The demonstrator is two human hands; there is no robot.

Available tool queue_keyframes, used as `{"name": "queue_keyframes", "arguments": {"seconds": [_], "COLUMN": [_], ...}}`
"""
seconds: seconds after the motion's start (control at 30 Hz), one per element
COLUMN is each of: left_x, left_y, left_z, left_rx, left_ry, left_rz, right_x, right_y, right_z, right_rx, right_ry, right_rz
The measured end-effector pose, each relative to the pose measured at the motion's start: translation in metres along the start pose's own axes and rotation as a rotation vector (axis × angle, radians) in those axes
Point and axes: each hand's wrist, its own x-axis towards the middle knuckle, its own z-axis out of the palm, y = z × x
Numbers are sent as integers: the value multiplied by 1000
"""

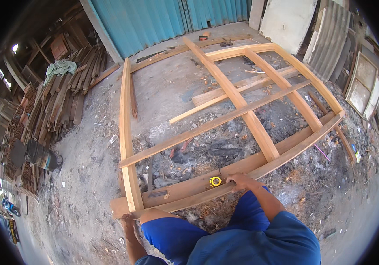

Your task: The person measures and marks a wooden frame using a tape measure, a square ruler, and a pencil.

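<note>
Right hand (241,181) grips rail (189,201) | left hand (128,220) at rail's end, hold unclear | frame (232,92) ahead

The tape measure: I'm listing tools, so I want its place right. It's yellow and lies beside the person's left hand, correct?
Not quite: the head view shows the yellow tape measure beside the person's right hand, not the left hand. It is indeed yellow.

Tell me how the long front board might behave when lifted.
The long front board looks like solid timber, so it's probably stiff. Reaching well past the right hand, it may feel heavy toward that end and swing.
</note>
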Motion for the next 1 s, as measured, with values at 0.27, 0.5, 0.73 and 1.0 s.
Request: {"name": "queue_keyframes", "arguments": {"seconds": [0.27,0.5,0.73,1.0], "left_x": [20,22,44,-9], "left_y": [-16,-37,-77,18], "left_z": [-26,2,-39,-4], "left_rx": [27,-73,-142,145], "left_ry": [-95,-115,-103,-13], "left_rz": [30,66,225,213], "right_x": [15,-15,9,37], "right_y": [-4,3,-35,-146], "right_z": [4,-13,-14,-9], "right_rx": [16,-45,-228,-269], "right_ry": [-47,26,75,173], "right_rz": [57,104,244,275]}}
